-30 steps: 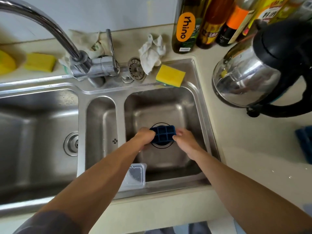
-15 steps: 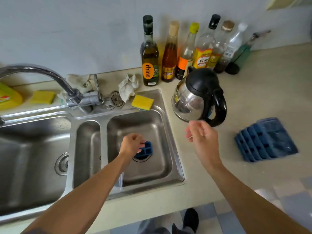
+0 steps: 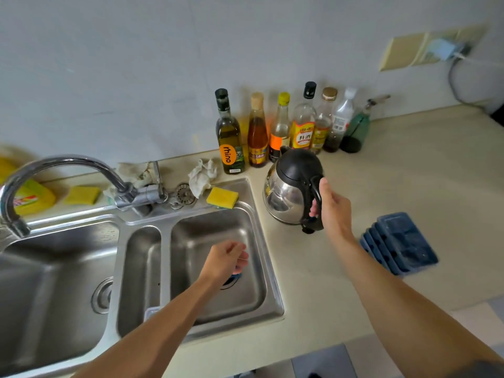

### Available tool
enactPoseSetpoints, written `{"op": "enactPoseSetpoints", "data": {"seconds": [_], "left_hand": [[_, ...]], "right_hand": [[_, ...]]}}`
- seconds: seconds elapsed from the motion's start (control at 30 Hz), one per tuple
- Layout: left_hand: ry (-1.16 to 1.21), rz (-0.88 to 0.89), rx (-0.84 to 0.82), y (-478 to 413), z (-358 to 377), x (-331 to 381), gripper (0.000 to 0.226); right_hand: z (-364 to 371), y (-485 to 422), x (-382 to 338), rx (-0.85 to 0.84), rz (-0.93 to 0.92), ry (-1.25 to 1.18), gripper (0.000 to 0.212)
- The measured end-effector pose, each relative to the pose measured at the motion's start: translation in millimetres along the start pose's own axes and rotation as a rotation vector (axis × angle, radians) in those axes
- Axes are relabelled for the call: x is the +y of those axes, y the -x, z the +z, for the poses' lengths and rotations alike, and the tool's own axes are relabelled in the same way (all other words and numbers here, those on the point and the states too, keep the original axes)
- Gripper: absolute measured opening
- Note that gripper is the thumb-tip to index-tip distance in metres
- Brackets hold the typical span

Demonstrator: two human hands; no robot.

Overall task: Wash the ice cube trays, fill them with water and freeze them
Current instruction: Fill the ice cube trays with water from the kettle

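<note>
My left hand (image 3: pixel 223 260) is down in the right sink basin (image 3: pixel 253 290), fingers curled over a small blue ice cube tray (image 3: pixel 236 276) that sits above the drain; only a sliver of the tray shows under the hand. My right hand (image 3: pixel 331 210) wraps around the black handle of the steel kettle (image 3: pixel 286 195) standing on the counter right of the sink. A stack of dark blue ice cube trays (image 3: pixel 401 242) lies on the counter to the right of the kettle.
The faucet (image 3: pixel 54 170) arches over the left basin. A yellow sponge (image 3: pixel 222 197) lies on the sink rim, with a crumpled cloth (image 3: pixel 201 177) behind it. Several bottles (image 3: pixel 281 132) line the wall. A clear container (image 3: pixel 151 313) sits at the small middle basin's front edge.
My right hand left the small tray, rose to the counter and took the kettle handle. My left hand stayed on the tray in the basin. The view pulled back and shifted right.
</note>
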State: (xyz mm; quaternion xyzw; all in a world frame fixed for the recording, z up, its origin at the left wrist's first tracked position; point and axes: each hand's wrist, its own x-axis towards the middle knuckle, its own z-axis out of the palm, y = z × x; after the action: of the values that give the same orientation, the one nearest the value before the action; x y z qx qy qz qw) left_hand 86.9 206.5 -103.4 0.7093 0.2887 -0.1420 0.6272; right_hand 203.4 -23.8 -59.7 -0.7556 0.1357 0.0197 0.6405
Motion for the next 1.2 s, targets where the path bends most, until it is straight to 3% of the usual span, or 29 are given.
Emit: {"op": "enactPoseSetpoints", "data": {"seconds": [0.2,0.47,0.67,0.93,1.2], "left_hand": [[0.016,-0.052,-0.049,-10.0,-3.7,-4.2,0.017],[0.038,-0.059,-0.139,-29.3,13.3,-15.8,0.020],[0.038,-0.063,-0.077,-10.0,31.1,-24.0,0.021],[0.176,-0.091,0.143,50.5,45.1,-51.6,0.020],[0.252,-0.113,0.140,86.5,48.3,-69.8,0.020]], "right_hand": [[1.7,1.6,-3.9,-0.014,0.036,0.036,0.074],[-2.4,52.1,6.2,-0.020,0.114,-0.016,0.066],[-26.4,103.4,17.8,-0.033,0.150,-0.082,0.059],[-64.4,153.7,34.1,-0.133,0.155,-0.101,0.056],[-84.2,179.2,31.1,-0.215,0.114,-0.049,0.058]]}}
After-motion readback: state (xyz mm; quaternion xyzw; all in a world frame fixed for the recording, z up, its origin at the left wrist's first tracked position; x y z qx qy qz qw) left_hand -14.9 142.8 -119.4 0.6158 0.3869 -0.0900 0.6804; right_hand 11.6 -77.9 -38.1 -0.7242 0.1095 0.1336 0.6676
